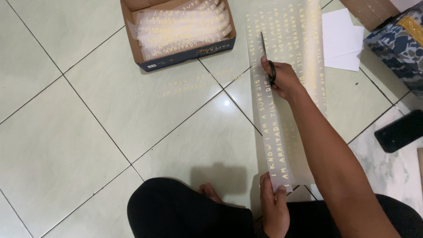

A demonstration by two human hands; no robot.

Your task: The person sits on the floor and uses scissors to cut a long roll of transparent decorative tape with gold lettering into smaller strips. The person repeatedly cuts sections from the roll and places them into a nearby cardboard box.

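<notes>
My right hand [282, 79] is closed around the black scissors [267, 57], whose blades point away along the long translucent sheet with rows of gold lettering [286, 44] lying flat on the pale tiled floor [88, 132]. My left hand [273, 198] pinches the near end of the partly cut strip. An open cardboard box of cut translucent strips [178, 31] sits well apart, to the far left.

The black scissors' handles [272, 72] hide inside the right hand [284, 79]; the camouflage-patterned fabric bag [394, 42] (upper right) is cropped by the edge.
</notes>
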